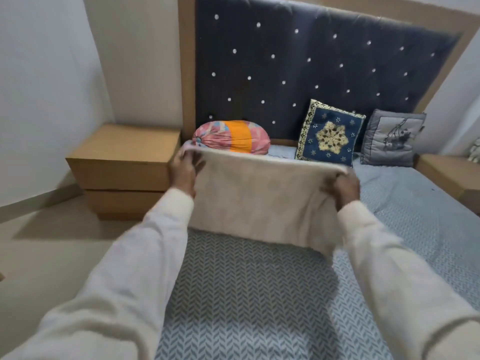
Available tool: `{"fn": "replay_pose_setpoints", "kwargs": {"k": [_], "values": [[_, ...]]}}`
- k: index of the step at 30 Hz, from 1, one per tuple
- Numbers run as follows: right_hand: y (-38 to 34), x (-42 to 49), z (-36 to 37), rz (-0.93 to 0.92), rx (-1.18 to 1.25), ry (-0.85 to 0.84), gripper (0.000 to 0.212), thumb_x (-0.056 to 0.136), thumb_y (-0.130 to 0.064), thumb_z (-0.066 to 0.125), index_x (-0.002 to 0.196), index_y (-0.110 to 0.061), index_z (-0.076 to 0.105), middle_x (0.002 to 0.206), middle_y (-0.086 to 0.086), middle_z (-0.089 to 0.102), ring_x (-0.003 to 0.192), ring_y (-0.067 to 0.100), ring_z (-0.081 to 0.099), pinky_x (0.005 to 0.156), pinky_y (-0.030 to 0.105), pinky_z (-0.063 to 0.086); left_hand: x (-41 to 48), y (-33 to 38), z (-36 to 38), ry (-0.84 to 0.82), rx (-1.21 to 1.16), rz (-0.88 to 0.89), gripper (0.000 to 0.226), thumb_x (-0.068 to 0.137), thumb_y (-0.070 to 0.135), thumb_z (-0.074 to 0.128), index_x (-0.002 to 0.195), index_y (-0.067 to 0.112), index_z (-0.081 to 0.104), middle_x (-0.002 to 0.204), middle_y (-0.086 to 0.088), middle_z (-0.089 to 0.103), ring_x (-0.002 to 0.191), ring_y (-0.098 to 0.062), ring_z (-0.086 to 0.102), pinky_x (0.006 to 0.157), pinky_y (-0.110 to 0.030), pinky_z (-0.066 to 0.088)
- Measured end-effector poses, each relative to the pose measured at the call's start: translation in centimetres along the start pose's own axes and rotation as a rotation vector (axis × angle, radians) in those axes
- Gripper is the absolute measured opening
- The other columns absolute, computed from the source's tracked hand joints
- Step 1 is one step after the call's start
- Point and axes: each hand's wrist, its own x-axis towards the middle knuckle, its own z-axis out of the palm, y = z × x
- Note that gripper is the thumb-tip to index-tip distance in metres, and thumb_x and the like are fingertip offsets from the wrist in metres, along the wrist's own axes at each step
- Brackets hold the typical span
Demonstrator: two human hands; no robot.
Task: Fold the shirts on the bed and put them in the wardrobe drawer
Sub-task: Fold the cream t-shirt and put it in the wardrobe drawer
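Observation:
A cream shirt (262,201), folded to a broad rectangle, hangs in the air above the bed (246,294). My left hand (185,170) grips its upper left corner. My right hand (344,187) grips the upper right corner. The cloth is stretched flat between both hands, and its lower edge hangs just above the blue herringbone sheet. No wardrobe or drawer of it is in view.
A pink and orange bolster (231,136), a navy and gold cushion (330,136) and a grey cushion (392,139) lie against the dark padded headboard (298,61). Wooden bedside cabinets stand at the left (124,167) and at the right (449,175). Beige floor lies left of the bed.

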Motion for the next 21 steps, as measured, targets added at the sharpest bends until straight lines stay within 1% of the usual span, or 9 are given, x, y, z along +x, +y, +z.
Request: {"fn": "replay_pose_setpoints", "kwargs": {"k": [2, 4, 6, 9, 10, 12, 14, 17, 21], "values": [[-5.2, 2.5, 0.0, -0.088, 0.379, 0.073, 0.048, 0.088, 0.013, 0.046, 0.128, -0.013, 0.055, 0.109, 0.006, 0.062, 0.084, 0.012, 0.061, 0.056, 0.025, 0.057, 2.4, 4.1, 4.5, -0.058, -0.085, 0.114, 0.022, 0.097, 0.008, 0.054, 0.115, 0.012, 0.067, 0.104, -0.012, 0.068, 0.086, -0.02, 0.067, 0.08, -0.037, 0.059], [-9.0, 3.8, -0.6, -0.231, 0.416, 0.099, 0.048, 0.084, 0.02, 0.04, 0.117, -0.012, 0.055, 0.097, -0.001, 0.056, 0.078, 0.005, 0.054, 0.052, 0.018, 0.051, 3.9, 7.6, 7.0, -0.102, -0.1, 0.191, 0.027, 0.098, 0.004, 0.049, 0.114, 0.015, 0.067, 0.104, -0.011, 0.067, 0.086, -0.018, 0.067, 0.085, -0.039, 0.056], [-11.3, 4.5, -1.4, -0.315, 0.325, 0.11, 0.048, 0.08, 0.022, 0.044, 0.106, -0.018, 0.052, 0.09, -0.006, 0.051, 0.076, 0.002, 0.049, 0.05, 0.013, 0.047, 4.3, 9.7, 7.8, -0.157, -0.057, 0.245, 0.028, 0.098, 0.003, 0.047, 0.113, 0.015, 0.067, 0.102, -0.008, 0.068, 0.088, -0.016, 0.068, 0.087, -0.038, 0.056], [-11.2, 5.3, -2.3, -0.345, 0.075, 0.126, 0.039, 0.078, 0.008, 0.047, 0.099, -0.023, 0.055, 0.089, -0.003, 0.055, 0.077, 0.006, 0.051, 0.049, 0.021, 0.053, 4.7, 9.7, 5.9, -0.151, 0.161, 0.283, 0.026, 0.099, 0.008, 0.048, 0.113, 0.017, 0.067, 0.1, -0.003, 0.069, 0.098, -0.019, 0.067, 0.087, -0.036, 0.056], [-10.3, 5.7, -2.5, -0.351, -0.034, 0.151, 0.036, 0.077, 0.001, 0.045, 0.1, -0.024, 0.06, 0.092, 0.002, 0.058, 0.08, 0.012, 0.056, 0.053, 0.029, 0.058, 5.0, 9.1, 4.7, -0.134, 0.261, 0.29, 0.024, 0.098, 0.012, 0.05, 0.11, 0.02, 0.069, 0.098, -0.002, 0.069, 0.097, -0.019, 0.067, 0.086, -0.036, 0.056], [-8.1, 6.4, -2.7, -0.398, -0.295, 0.195, 0.042, 0.071, -0.013, 0.044, 0.105, -0.024, 0.066, 0.102, 0.012, 0.065, 0.091, 0.029, 0.063, 0.075, 0.047, 0.06, 5.2, 7.3, 2.4, -0.08, 0.512, 0.318, 0.021, 0.091, 0.024, 0.055, 0.101, 0.029, 0.073, 0.098, 0.0, 0.071, 0.094, -0.018, 0.067, 0.089, -0.042, 0.056], [-5.5, 5.7, -2.6, -0.375, -0.568, 0.216, 0.038, 0.08, -0.019, 0.049, 0.114, -0.024, 0.066, 0.117, 0.016, 0.058, 0.105, 0.036, 0.058, 0.092, 0.048, 0.053, 5.2, 5.0, 0.0, -0.042, 0.868, 0.342, 0.022, 0.09, 0.026, 0.057, 0.103, 0.027, 0.074, 0.109, -0.004, 0.07, 0.103, -0.023, 0.065, 0.093, -0.037, 0.053], [-0.7, 3.6, -2.2, -0.375, -0.794, 0.185, 0.025, 0.093, -0.015, 0.054, 0.114, -0.023, 0.068, 0.123, 0.013, 0.046, 0.116, 0.035, 0.048, 0.094, 0.049, 0.045, 3.9, 0.9, -3.4, -0.06, 1.234, 0.381, 0.024, 0.093, 0.009, 0.054, 0.112, 0.007, 0.07, 0.122, -0.017, 0.054, 0.111, -0.033, 0.054, 0.098, -0.032, 0.042], [5.9, 0.9, -2.2, -0.267, -0.99, -0.001, 0.028, 0.092, -0.015, 0.052, 0.113, -0.025, 0.068, 0.112, 0.015, 0.052, 0.107, 0.037, 0.054, 0.092, 0.048, 0.048, 0.6, -3.1, -8.9, -0.222, 1.554, 0.43, 0.032, 0.086, 0.002, 0.053, 0.108, 0.015, 0.074, 0.102, -0.016, 0.052, 0.099, -0.034, 0.047, 0.089, -0.04, 0.043]]}}
